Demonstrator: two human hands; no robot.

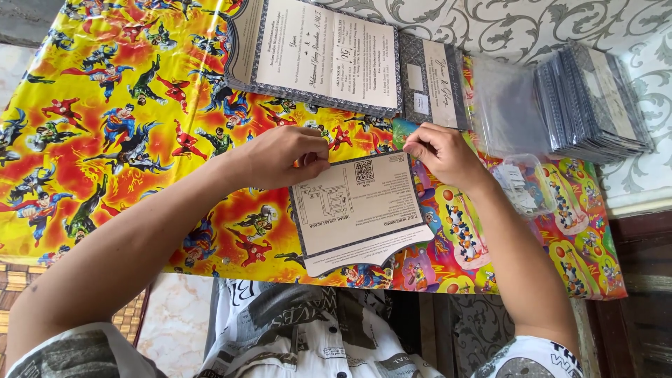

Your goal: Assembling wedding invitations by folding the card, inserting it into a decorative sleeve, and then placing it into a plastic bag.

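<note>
The card (358, 210) lies flat on the tabletop (140, 105), which is covered in a bright yellow and red comic-figure sheet. The card is cream with a narrow dark patterned border; its near edge is cut in a scalloped, bracket-like curve. Its face carries a small line map on the left, a square code near the top middle and blocks of fine print, too small to make out.

The left hand (283, 155) pinches the card's far left corner; its fingers (313, 157) are closed on the edge, thumb tucked under. The right hand (439, 152) grips the far right corner, fingers (416, 145) curled tight on it. The card stretches between the two sets of fingers and runs from them toward the person's body.

Just beyond the fingers lies a stack of opened cards (318, 52) of the same cream and dark pattern, and beside it a narrower folded one (434, 80). To the right of the right fingers sit clear plastic sleeves (507, 112), a small clear box (525, 185) and, farther off, a pile (595, 101) of sleeved cards.
</note>
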